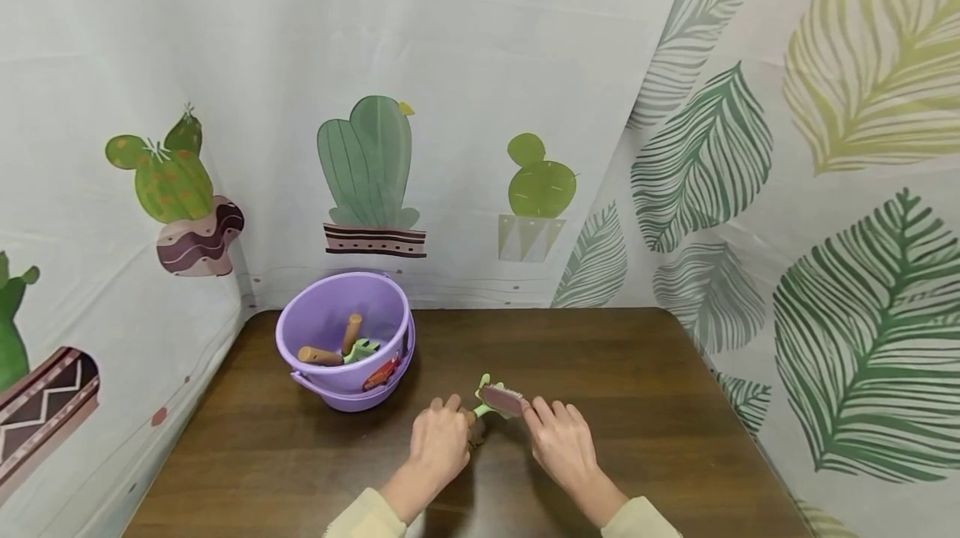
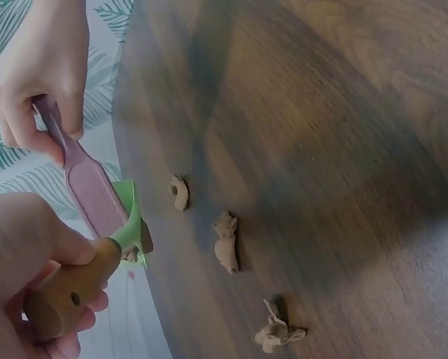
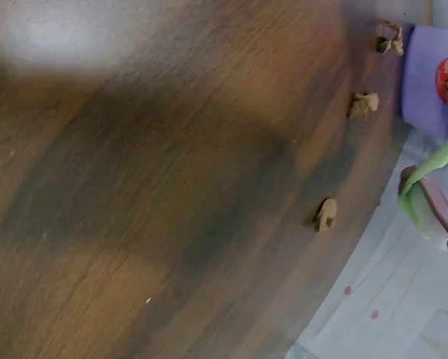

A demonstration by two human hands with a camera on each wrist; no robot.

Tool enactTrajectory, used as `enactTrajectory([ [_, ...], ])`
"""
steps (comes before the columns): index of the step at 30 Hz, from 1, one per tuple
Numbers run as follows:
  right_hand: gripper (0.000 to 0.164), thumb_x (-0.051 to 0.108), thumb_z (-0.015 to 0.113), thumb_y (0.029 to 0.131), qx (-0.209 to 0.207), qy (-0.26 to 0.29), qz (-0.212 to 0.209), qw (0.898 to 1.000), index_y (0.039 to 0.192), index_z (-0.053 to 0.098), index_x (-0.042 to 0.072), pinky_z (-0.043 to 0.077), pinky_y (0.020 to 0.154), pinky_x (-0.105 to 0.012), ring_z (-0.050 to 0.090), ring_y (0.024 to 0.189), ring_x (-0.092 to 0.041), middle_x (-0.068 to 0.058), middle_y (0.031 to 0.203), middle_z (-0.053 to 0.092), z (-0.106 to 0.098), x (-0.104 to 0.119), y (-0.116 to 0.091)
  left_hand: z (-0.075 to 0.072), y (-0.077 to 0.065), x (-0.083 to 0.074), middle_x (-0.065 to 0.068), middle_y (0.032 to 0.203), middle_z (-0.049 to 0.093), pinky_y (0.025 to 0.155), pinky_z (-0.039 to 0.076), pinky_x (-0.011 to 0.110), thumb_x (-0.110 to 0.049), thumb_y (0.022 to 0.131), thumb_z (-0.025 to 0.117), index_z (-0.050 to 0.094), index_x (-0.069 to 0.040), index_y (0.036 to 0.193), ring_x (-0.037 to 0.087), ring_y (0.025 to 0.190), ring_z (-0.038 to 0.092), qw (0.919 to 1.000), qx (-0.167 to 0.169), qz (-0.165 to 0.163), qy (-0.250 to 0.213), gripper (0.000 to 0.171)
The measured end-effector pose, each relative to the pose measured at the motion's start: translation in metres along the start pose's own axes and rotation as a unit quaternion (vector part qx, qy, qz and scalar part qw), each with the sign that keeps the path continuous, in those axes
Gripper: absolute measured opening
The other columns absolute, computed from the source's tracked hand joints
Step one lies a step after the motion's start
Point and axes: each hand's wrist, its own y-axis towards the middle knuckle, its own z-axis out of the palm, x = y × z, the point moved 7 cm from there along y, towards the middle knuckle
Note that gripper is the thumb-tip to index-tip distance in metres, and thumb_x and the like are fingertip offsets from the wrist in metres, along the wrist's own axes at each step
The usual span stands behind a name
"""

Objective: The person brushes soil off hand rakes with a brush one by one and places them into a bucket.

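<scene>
My left hand [image 1: 441, 442] grips the wooden handle [image 2: 70, 288] of a small garden hand tool with a green head [image 2: 137, 232]. The brush partly hides that head, so its exact shape is unclear. Brown clay-like matter clings to it. Between thumb and fingers my right hand [image 1: 562, 442] pinches the thin handle of a pinkish-purple brush [image 2: 95, 191]. The brush lies against the green head, and short bristles show along its edge in the head view. Both tools are held above the table.
Brown crumbly lumps [image 2: 226, 243] lie on the dark wooden table [image 1: 600, 371]. At the back left stands a purple bucket [image 1: 287, 342] holding wooden-handled tools [image 1: 321, 356], one with a green head. A patterned curtain [image 1: 465, 46] hangs behind the table.
</scene>
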Motion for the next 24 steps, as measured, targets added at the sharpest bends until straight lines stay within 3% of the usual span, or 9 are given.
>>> enactTrajectory([
  [12, 0.027, 0.006, 0.042, 0.080, -0.034, -0.007, 0.014, 0.999, 0.082, 0.068, 0.009, 0.023, 0.045, -0.024, 0.041, 0.049, -0.019, -0.003, 0.071, 0.053, 0.0000, -0.0031, 0.0005, -0.0031, 0.0040, -0.0040, -0.002, 0.066, 0.048, 0.040, 0.034, 0.029, -0.024, 0.064, 0.074, 0.060, -0.016, 0.063, 0.017, 0.052, 0.044, 0.9996, -0.019, -0.008, -0.017, 0.016],
  [19, 0.022, 0.007, 0.047, 0.074, -0.049, -0.006, 0.018, 0.999, 0.081, 0.068, 0.008, 0.022, 0.044, -0.023, 0.039, 0.048, -0.018, -0.002, 0.071, 0.053, -0.0024, -0.0026, 0.0053, -0.0019, 0.0046, -0.0023, -0.001, 0.065, 0.048, 0.040, 0.034, 0.030, -0.023, 0.066, 0.072, 0.060, -0.018, 0.061, 0.018, 0.051, 0.045, 0.9994, 0.005, -0.016, -0.030, 0.014],
  [24, 0.020, 0.009, 0.047, 0.077, -0.048, 0.009, 0.057, 0.997, 0.080, 0.067, 0.009, 0.023, 0.043, -0.023, 0.040, 0.048, -0.017, -0.001, 0.071, 0.055, 0.0000, -0.0056, 0.0045, -0.0023, 0.0053, -0.0010, -0.001, 0.066, 0.049, 0.040, 0.035, 0.031, -0.022, 0.066, 0.071, 0.062, -0.020, 0.063, 0.019, 0.051, 0.045, 0.9990, 0.017, -0.019, -0.037, 0.009],
])
